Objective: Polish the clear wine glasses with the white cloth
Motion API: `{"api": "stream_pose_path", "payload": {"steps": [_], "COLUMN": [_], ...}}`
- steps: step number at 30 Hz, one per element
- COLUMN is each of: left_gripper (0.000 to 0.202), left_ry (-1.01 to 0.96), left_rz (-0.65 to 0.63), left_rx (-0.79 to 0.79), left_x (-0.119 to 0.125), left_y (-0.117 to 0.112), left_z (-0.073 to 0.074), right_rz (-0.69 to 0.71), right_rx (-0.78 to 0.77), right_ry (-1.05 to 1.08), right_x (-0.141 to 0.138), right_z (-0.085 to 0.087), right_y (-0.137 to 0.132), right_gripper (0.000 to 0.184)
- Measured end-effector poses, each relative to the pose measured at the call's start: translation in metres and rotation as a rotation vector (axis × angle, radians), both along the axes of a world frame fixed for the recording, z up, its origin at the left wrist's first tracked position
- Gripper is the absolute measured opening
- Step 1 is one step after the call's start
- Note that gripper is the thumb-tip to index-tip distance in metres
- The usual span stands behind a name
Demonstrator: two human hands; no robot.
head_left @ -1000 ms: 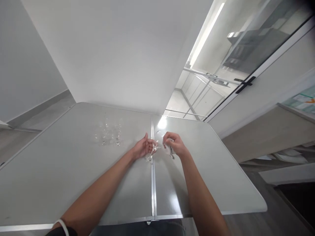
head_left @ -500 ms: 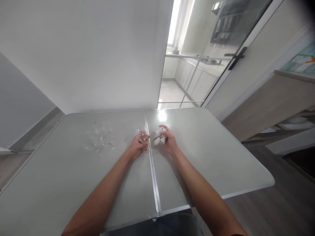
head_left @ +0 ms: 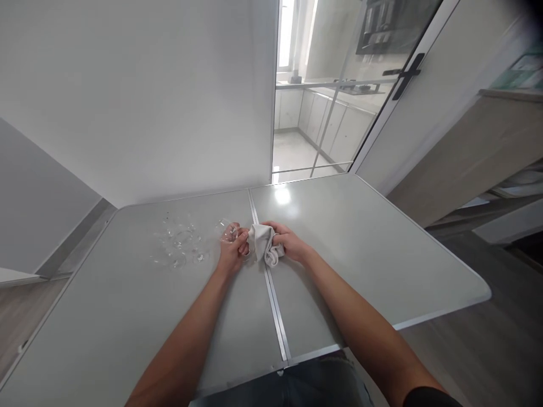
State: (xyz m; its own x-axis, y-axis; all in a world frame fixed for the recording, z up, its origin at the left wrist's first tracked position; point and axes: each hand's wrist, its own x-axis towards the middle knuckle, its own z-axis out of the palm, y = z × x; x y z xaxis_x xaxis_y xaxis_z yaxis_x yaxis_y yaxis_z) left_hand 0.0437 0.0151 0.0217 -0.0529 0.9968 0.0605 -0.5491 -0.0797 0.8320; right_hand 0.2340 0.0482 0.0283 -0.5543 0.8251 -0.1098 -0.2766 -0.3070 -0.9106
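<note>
Pale grey table [head_left: 369, 249]; glass [head_left: 224, 226] clear, cloth [head_left: 263, 238] off-white, crumpled

The gray cloth [head_left: 262, 238] is hiding some fingers of the right hand [head_left: 292, 243], and the left hand [head_left: 231, 250] is covering part of its clear glass [head_left: 224, 226]. The clustered glassware [head_left: 180, 242] is blurring together, too faint to count, while the view's edges are cutting off the table [head_left: 373, 249] and both arms [head_left: 180, 350].

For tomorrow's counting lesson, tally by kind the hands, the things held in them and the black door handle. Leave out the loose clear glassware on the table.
Left hand and right hand: 2
Held glass: 1
Held cloth: 1
Door handle: 1
Total: 5
</note>
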Motion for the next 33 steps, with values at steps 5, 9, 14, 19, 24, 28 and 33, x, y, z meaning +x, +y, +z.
{"api": "stream_pose_path", "payload": {"steps": [5,9,14,19,24,28,33], "left_gripper": [0.042,0.042,0.042,0.039,0.039,0.040,0.065], "left_ry": [0.026,0.062,0.123,0.162,0.108,0.298,0.457], "left_rz": [0.038,0.080,0.093,-0.007,-0.200,-0.151,-0.195], "left_rx": [0.019,0.002,0.008,0.062,0.143,0.209,0.161], "left_x": [0.002,0.005,0.006,0.008,0.012,0.016,0.014], "left_y": [0.003,0.007,0.008,0.003,0.000,0.000,-0.001], "left_z": [-0.001,-0.006,-0.010,-0.008,-0.011,-0.019,-0.023], "right_rz": [0.166,0.181,0.037,-0.564,-0.975,-0.961,-0.796], "right_rx": [-0.173,-0.050,0.000,-0.129,0.312,0.566,0.623], "right_ry": [-0.011,-0.023,-0.175,-0.025,-0.325,-0.502,-0.297], "right_x": [0.006,0.008,0.008,0.011,0.025,0.024,0.010], "right_z": [-0.009,0.001,0.002,-0.009,-0.006,0.000,0.006], "right_y": [0.004,-0.001,0.003,0.021,0.025,0.013,-0.001], "right_gripper": [0.033,0.038,0.020,0.018,0.023,0.036,0.034]}}
